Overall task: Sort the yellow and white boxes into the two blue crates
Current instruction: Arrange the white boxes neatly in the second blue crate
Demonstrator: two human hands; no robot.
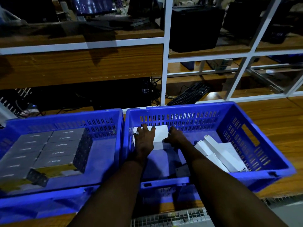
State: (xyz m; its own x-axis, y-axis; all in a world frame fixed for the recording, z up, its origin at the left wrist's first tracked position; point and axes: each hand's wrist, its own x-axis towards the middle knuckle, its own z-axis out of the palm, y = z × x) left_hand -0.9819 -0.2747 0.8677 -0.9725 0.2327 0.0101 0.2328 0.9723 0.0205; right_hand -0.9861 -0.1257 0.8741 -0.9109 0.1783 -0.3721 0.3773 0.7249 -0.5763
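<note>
Both forearms (114,185) reach over the near rim into the right crate (213,106). Now the left hand (144,139) lies flat, fingers spread, on a white box (160,136) in the far-left corner, while the right hand (175,136) curls round its right edge. Beside it, the left crate (65,117) holds stacked boxes (57,145).

Taking the right crate (246,177) as my mark, I see the left crate (105,154) just left of it, packed boxes (54,145) inside. One box (161,135) lies in its far-left corner, loose boxes (218,152) toward its right wall, and a keyboard (190,93) behind it.
</note>
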